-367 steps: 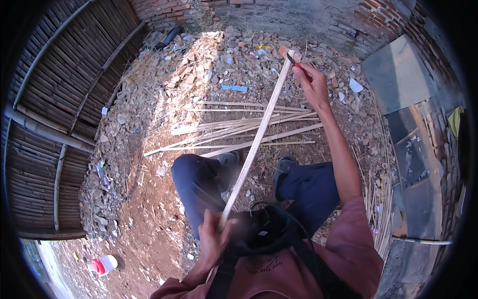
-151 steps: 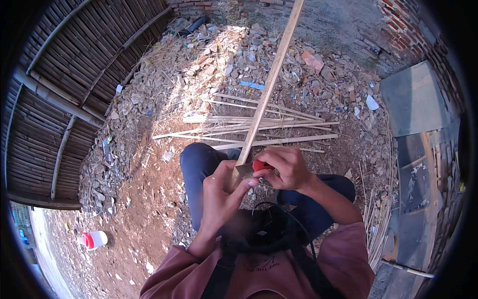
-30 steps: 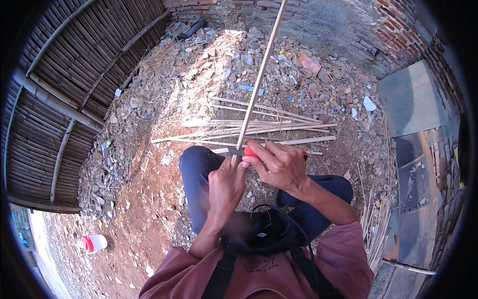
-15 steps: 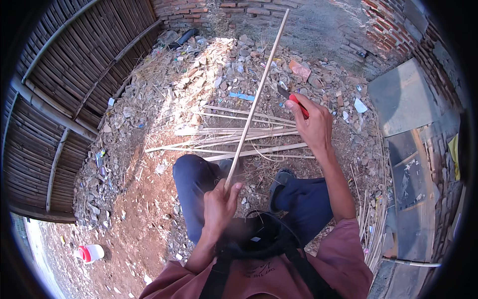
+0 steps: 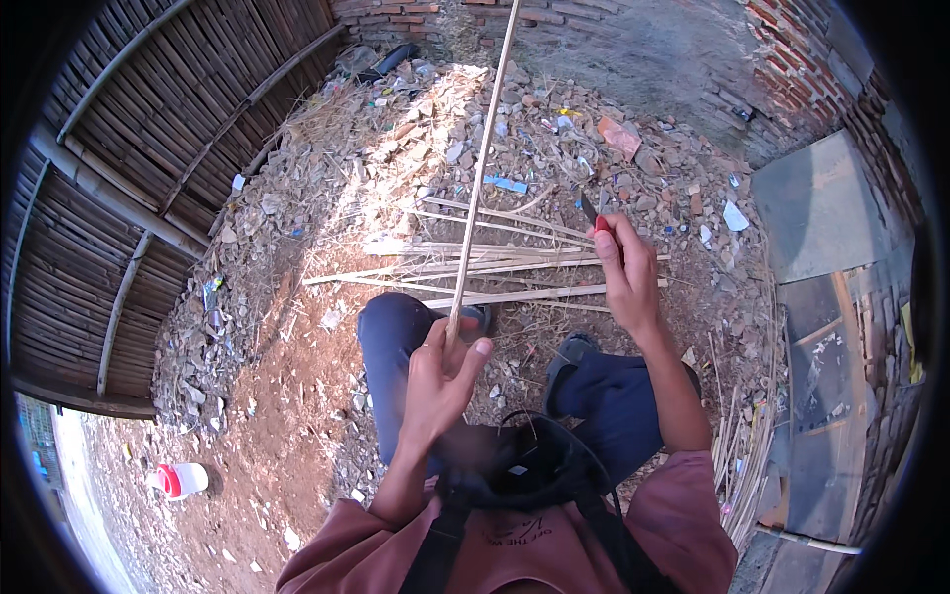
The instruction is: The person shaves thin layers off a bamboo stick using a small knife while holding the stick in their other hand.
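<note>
Just above knees: left hand [image 5: 435, 381] pinches lower end of long bamboo strip [image 5: 482, 168], fingers closed round it; strip runs up & away from grip. Right of that grip, well apart: right hand [image 5: 625, 267] shut on red-handled knife [image 5: 594, 216], blade up. Beyond both hands: split bamboo strips [image 5: 475, 272] lying on rubble.

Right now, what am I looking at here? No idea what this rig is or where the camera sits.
No machine: a person working bare-handed, filmed by a wide fisheye camera on their head, looking down. Their left hand grips a long thin bamboo strip pointing up and away. Their right hand holds a small knife with a red handle, apart from the strip. On the rubble-strewn ground past their knees lies a pile of split bamboo strips. A bamboo fence stands on the left, a brick wall beyond.
</note>
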A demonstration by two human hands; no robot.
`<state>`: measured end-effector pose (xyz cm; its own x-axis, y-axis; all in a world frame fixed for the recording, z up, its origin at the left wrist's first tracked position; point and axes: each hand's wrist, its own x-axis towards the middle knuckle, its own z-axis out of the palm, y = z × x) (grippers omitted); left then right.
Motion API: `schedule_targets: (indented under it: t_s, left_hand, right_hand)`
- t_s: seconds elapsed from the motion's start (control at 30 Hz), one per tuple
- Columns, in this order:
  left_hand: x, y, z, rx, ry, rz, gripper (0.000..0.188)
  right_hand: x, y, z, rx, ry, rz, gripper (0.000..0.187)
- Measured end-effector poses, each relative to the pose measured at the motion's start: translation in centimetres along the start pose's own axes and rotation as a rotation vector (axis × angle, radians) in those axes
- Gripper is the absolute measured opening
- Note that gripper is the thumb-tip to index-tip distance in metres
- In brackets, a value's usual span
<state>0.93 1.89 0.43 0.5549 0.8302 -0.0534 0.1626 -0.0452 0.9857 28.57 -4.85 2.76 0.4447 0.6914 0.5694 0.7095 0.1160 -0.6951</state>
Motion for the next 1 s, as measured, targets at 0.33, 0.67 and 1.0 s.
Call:
schedule_targets:
  t_s: [0.33, 0.67, 1.0]
  left_hand:
    - [0.2, 1.1, 0.5, -0.171, -0.089, 0.040, 0.031]
    - [0.1, 1.0, 1.0, 0.064, -0.035, 0.217, 0.024]
    - [0.0, 1.3, 1.8, 0.296, 0.063, 0.217, 0.021]
  right_hand:
    - [-2.9, -3.5, 3.9, 0.026, -0.435, -0.284, 0.027]
    - [-3.9, -3.7, 5.2, -0.027, -0.343, -0.416, 0.023]
    - [-4.5, -4.4, 5.4, -0.116, -0.286, -0.391, 0.028]
